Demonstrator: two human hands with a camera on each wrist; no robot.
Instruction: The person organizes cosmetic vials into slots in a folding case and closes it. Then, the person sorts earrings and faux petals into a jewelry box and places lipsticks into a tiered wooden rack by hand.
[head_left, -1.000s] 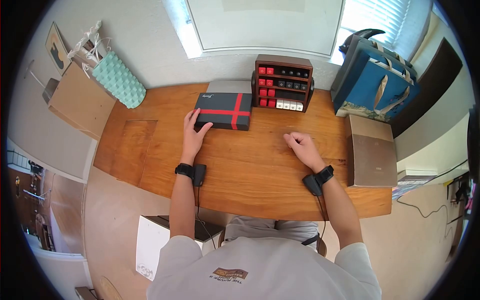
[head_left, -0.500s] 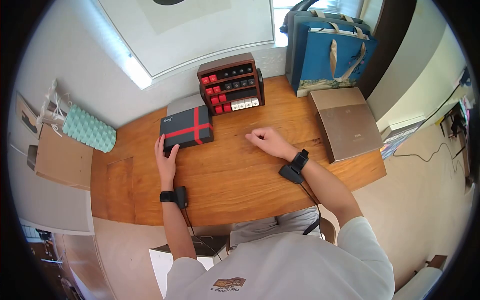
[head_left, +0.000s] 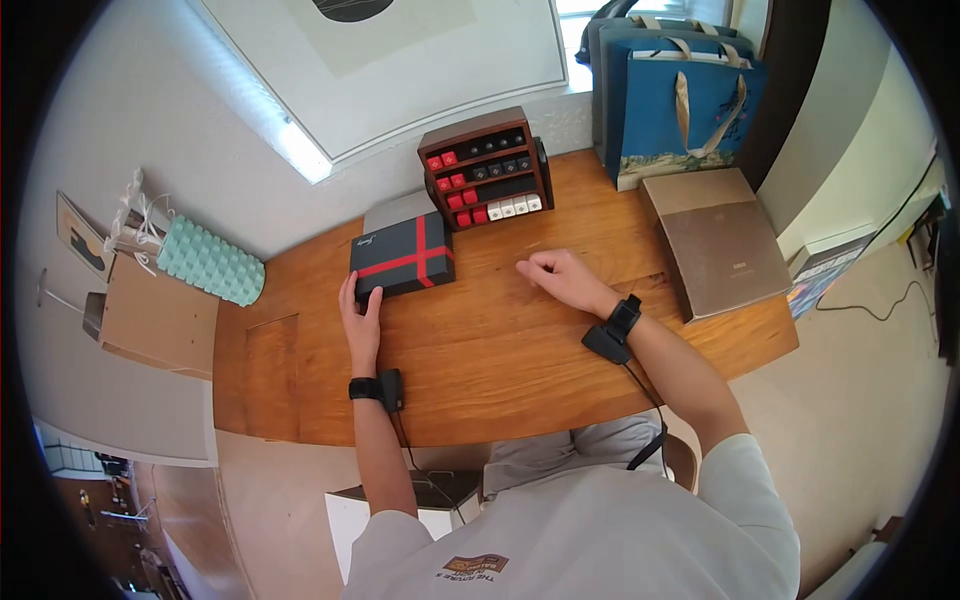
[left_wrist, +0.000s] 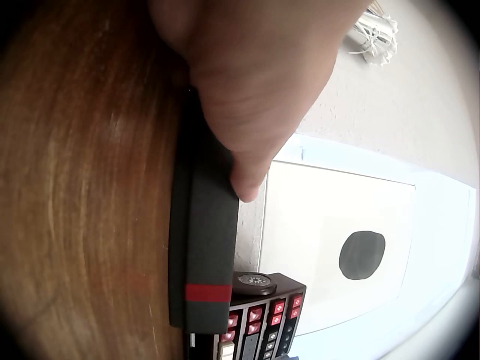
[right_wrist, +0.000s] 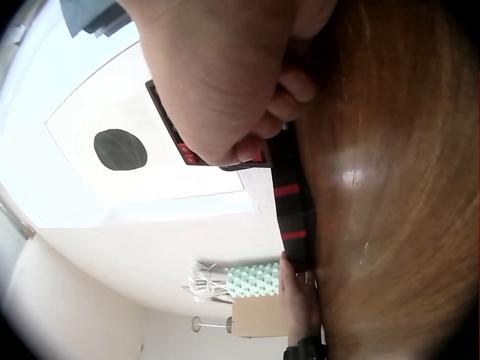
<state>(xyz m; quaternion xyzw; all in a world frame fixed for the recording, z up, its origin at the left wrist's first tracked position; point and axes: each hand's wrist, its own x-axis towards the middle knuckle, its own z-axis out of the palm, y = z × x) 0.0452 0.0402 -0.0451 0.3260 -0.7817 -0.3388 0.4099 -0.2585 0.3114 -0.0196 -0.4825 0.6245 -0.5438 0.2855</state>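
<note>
A flat black box (head_left: pixel 390 250) with crossed red ribbon lies on the wooden table, left of the middle. My left hand (head_left: pixel 362 315) rests at its near left corner, thumb on the near edge and fingers along the left side. In the left wrist view the thumb (left_wrist: pixel 246 184) lies fairly straight against the box's edge. My right hand (head_left: pixel 563 278) rests on the table to the right of the box, apart from it. Its fingers (right_wrist: pixel 281 105) are curled toward the palm in the right wrist view, with nothing seen in them.
Behind the box stands a dark wooden rack (head_left: pixel 470 130) with red, black and white cubes on its shelves. A flat grey thing (head_left: pixel 400 210) lies beside it. A brown box (head_left: pixel 715 250), blue paper bag (head_left: pixel 650 110) and turquoise textured vase (head_left: pixel 212 260) stand around the table's sides.
The head view has swung to the right and tilted, then turned slightly back. My left hand stays at the box's corner, and the right hand keeps its curled shape on the table.
</note>
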